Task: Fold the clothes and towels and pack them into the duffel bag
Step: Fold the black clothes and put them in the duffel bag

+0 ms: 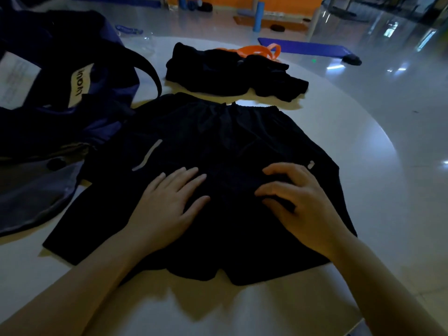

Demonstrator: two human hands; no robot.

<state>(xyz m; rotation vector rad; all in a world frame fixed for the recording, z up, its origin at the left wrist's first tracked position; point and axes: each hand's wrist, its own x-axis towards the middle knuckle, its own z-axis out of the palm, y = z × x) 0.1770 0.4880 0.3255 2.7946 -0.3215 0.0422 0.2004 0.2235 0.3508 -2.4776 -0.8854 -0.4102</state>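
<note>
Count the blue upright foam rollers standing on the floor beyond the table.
2: one blue upright foam roller far back at the orange wall, the other to its right, nearer. More may be hidden.

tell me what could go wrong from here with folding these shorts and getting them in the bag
The right hand bunches cloth at the middle of the black shorts while the left hand lies flat, so the fold may come out creased or lopsided. The shorts' left edge lies against the duffel bag, so it might snag there. The dim light on black cloth could hide wrinkles.
</note>
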